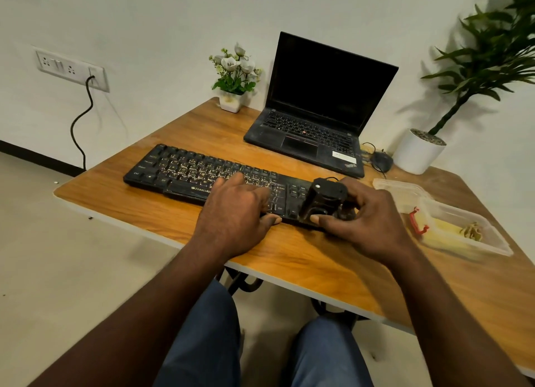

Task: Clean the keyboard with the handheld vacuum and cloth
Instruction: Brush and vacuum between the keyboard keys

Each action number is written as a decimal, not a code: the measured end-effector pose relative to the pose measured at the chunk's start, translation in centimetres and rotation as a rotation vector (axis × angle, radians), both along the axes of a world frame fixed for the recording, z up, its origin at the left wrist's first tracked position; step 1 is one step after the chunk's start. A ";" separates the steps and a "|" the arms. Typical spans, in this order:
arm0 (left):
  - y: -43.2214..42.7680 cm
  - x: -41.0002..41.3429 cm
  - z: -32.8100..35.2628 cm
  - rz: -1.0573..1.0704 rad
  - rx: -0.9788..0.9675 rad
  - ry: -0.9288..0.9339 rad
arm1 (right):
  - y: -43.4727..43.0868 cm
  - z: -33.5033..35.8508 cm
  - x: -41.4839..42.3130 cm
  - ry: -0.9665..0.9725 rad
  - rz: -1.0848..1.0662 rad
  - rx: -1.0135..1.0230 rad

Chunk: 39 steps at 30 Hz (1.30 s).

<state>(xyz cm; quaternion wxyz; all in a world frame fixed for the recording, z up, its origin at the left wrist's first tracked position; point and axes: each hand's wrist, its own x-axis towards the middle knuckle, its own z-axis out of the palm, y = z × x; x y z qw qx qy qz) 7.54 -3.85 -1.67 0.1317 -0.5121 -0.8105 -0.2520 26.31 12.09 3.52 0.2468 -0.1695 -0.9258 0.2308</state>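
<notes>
Right grip [373,221] is wrapped round the black handheld vacuum [324,197], stood on the right end of the keyboard [179,169]; left grip [237,210] is laid flat on the keys, holding nothing. The keyboard is placed across the worktop [289,259], before a laptop [318,120]. Keycaps could be lifted or crumbs scattered if the vacuum is dragged hard. "ZEBRO" is read on the keyboard's front; the laptop's label is blurred.

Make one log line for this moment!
right hand: grips handheld vacuum on keyboard right end | left hand: rests on keys
</notes>
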 end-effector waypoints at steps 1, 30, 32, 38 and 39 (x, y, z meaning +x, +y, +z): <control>0.0 0.0 0.0 0.000 0.003 -0.004 | -0.3 -0.6 -0.1 0.016 0.015 0.013; 0.2 0.1 0.1 0.020 -0.021 -0.031 | 1.8 -2.0 2.2 0.266 -0.290 -0.081; 0.2 0.2 0.1 0.020 -0.014 -0.032 | 1.8 -1.3 0.6 0.198 -0.253 -0.055; 0.2 0.1 0.0 0.024 -0.008 -0.031 | 2.2 1.0 -1.9 -0.110 -0.160 0.024; 0.3 0.1 0.0 0.021 -0.006 -0.030 | 2.1 1.4 -1.5 -0.155 -0.129 0.015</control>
